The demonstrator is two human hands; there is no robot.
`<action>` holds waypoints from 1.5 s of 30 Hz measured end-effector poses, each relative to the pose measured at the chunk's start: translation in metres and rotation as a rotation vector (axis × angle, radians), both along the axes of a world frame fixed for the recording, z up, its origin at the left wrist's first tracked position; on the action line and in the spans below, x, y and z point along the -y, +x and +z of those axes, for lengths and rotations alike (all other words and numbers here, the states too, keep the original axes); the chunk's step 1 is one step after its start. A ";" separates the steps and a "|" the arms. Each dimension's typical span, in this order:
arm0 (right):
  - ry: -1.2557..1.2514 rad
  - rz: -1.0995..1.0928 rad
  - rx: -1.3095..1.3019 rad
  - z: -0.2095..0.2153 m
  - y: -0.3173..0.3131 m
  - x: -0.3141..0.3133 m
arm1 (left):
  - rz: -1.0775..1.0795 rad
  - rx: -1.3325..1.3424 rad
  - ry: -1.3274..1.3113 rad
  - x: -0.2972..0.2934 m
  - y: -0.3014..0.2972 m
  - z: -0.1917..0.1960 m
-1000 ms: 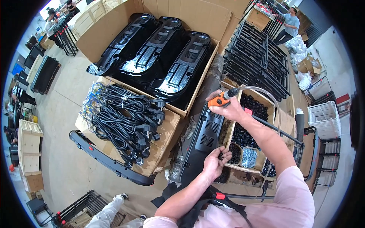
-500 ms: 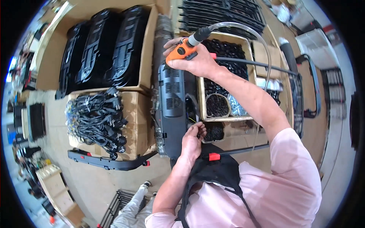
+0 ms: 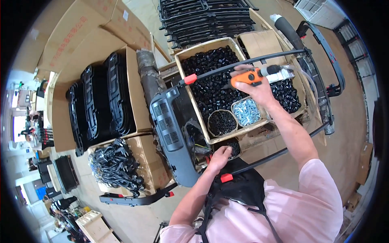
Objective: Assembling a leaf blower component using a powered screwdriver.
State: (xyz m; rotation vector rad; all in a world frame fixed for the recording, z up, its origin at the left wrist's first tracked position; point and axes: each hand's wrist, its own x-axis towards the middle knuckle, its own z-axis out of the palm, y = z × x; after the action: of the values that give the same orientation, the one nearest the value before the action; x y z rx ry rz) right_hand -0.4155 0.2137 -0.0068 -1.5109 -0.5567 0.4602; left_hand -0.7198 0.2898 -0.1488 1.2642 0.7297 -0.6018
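Large cardboard carton (image 3: 87,52) at the person's left, flaps up, packed with long black moulded housings (image 3: 99,101) standing on edge in a row. A stack of black wire racks (image 3: 206,18) lies at the top, beyond the work area. A lower carton (image 3: 156,170) just beside the big one carries a heap of black coiled cables (image 3: 115,166).

Centre: a grey-black panel (image 3: 170,133) with slotted vents lies tilted, its long side running toward the person, leaning against a wooden crate (image 3: 194,101). The crate is filled with small black parts; two round bowls sit inside at its near edge, one with black pieces (image 3: 221,122), one with shiny silver screws (image 3: 247,111).

Right arm stretched forward and up over the crate, elbow slightly bent, bare forearm clear of the pink sleeve (image 3: 308,202). Right hand (image 3: 255,87) hangs above the screw bowl, fingers clenched round an orange-handled power screwdriver (image 3: 247,77); the tool lies roughly level, its grey end and clear hose (image 3: 302,77) running off to the right. A thin black rod with a red collar (image 3: 190,79) crosses just behind it.

Left arm bent, reaching forward at the panel's lower end. Left hand (image 3: 219,158) knuckles up, fingers curled down by a small dark bowl (image 3: 233,148) below the crate; whether they pinch anything I cannot tell.
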 end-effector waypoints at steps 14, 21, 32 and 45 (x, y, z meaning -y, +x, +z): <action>-0.065 -0.241 -0.349 -0.096 -0.007 0.058 | -0.246 0.277 1.208 -0.109 0.270 -0.035; -0.104 -0.253 -0.352 -0.121 0.012 0.050 | -0.462 0.285 1.229 -0.107 0.286 -0.071; -0.867 0.089 -0.263 -0.177 0.033 0.039 | 0.481 0.178 -0.137 -0.101 0.192 -0.012; -1.056 0.505 0.777 -0.190 -0.005 0.072 | 0.695 0.208 -0.550 -0.037 0.034 0.038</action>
State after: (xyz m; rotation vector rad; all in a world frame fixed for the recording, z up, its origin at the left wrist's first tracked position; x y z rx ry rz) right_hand -0.4209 0.1421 -0.1965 -2.5960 -1.4744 0.5841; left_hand -0.6863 0.3268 -0.1105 0.4967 0.7078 -0.0763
